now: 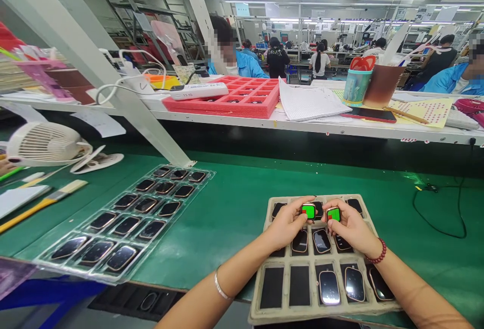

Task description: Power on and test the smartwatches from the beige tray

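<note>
My left hand [289, 222] is closed around a smartwatch [309, 211] whose lit screen is green with a red patch. A second smartwatch [333, 214], also showing green with some red, is gripped in my right hand [350, 225]. Both hands are over a beige compartment tray [282, 314]. Several dark-screened watches lie in its pockets, among them one watch [328, 287] in the front row. Two front-left pockets show only black lining. To the left, a clear plastic tray [81, 271] carries rows of dark-screened watches [126, 225].
A green mat [230, 203] covers the bench. At left are a white fan [49, 145] and a brush [49, 200]. A slanted white post [143, 117] meets the bench. The raised shelf holds a red foam tray [227, 110], papers and cups. A black cable [438, 223] lies right.
</note>
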`<state>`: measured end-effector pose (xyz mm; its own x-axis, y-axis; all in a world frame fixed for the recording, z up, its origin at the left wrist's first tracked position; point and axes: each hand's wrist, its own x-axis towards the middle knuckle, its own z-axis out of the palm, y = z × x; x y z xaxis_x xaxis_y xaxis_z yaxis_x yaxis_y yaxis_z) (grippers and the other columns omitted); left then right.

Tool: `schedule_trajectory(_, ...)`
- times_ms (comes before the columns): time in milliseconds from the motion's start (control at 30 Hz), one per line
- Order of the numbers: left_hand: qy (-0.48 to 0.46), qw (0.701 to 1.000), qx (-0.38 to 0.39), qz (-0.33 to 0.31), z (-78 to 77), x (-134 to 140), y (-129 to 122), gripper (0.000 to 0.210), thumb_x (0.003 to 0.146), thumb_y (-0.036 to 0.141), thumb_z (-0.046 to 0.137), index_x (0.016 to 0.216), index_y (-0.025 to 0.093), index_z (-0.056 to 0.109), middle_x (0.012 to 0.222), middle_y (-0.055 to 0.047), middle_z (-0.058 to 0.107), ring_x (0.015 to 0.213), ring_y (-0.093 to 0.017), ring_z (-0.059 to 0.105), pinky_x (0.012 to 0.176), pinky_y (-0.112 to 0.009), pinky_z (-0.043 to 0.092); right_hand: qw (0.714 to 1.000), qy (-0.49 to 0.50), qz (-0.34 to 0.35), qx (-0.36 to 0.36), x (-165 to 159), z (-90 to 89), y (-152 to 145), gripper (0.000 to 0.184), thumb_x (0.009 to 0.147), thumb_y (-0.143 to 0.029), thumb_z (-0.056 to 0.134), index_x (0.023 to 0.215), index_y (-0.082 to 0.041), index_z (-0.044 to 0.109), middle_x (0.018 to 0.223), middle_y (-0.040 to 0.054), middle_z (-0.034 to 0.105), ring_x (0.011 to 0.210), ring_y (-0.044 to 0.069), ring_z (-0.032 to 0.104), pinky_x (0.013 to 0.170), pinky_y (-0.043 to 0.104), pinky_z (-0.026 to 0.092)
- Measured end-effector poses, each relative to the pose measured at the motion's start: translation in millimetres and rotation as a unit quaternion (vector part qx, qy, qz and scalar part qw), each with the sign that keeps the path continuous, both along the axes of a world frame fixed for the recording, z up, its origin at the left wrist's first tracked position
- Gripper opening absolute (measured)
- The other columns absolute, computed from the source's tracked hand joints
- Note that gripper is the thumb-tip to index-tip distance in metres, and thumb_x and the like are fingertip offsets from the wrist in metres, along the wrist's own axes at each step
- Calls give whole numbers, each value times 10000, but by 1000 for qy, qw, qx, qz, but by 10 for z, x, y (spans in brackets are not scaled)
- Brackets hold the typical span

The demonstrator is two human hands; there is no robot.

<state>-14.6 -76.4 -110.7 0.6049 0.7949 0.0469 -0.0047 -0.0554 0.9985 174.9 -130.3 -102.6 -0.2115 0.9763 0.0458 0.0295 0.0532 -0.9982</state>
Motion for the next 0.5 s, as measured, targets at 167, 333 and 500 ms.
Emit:
schedule_trajectory(167, 17, 1000, -2, -2, 42, -21, -5, 418, 822, 275, 499, 1229, 177, 490, 1146, -115, 580, 794, -170, 610, 667, -280, 498, 1000, -10, -7, -11, 11, -6, 3, 167, 798, -175, 513, 961, -209, 503, 794, 4, 591, 567, 108, 530, 518, 238, 444)
schedule_trajectory(333, 5, 1000, 2, 9, 62, -21, -8, 358, 814, 239, 502, 1162, 177, 553, 1166, -99, 578, 908, -195, 593, 724, -287, 500, 1000, -13, -10, -3, 7, 12, -8, 164, 795, -170, 513, 954, -212, 517, 774, 2, 595, 568, 112, 533, 522, 241, 446)
schedule_trajectory(500, -17, 1000, -6, -5, 15, 8, 1, 439, 737, 89, 491, 1165, 178, 533, 1144, -80, 582, 909, -175, 587, 803, -312, 491, 1000, 13, -8, 0, 5, 18, -8, 263, 784, -165, 511, 1041, -219, 509, 890, 31, 605, 663, 141, 587, 574, 274, 489)
